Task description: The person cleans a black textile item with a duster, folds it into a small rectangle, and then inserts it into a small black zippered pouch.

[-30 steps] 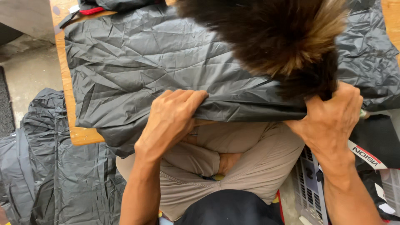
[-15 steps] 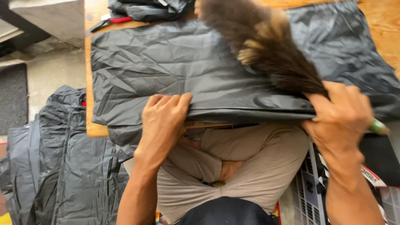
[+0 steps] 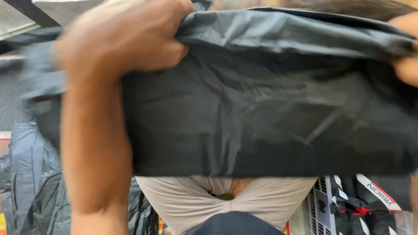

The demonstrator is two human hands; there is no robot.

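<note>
Filling nearly the whole view from nine o'clock to three o'clock is the black padded garment (image 3: 261, 113), lifted close to our head camera so that its folded upper edge runs along twelve o'clock and its lower edge hangs just above our lap; it hides whatever lies behind it. Our left hand (image 3: 126, 37) is clenched on the upper edge at about eleven o'clock, fingers curled over the fold and the forearm dropping straight to seven o'clock. Our right hand (image 3: 405, 48) shows only as a sliver at two to three o'clock, pressed against the same edge; we judge it is pinching the fabric, though most of it is cut off. Below, at six o'clock, sit our beige trousers (image 3: 209, 198). At eight o'clock lies a heap of dark garments (image 3: 30, 174), and at four o'clock a white crate (image 3: 320, 204) holds packaged black items. To handle this lift well, we judge both grips should stay level and well apart, keeping the edge taut so the slippery shell does not sag or slide free
</note>
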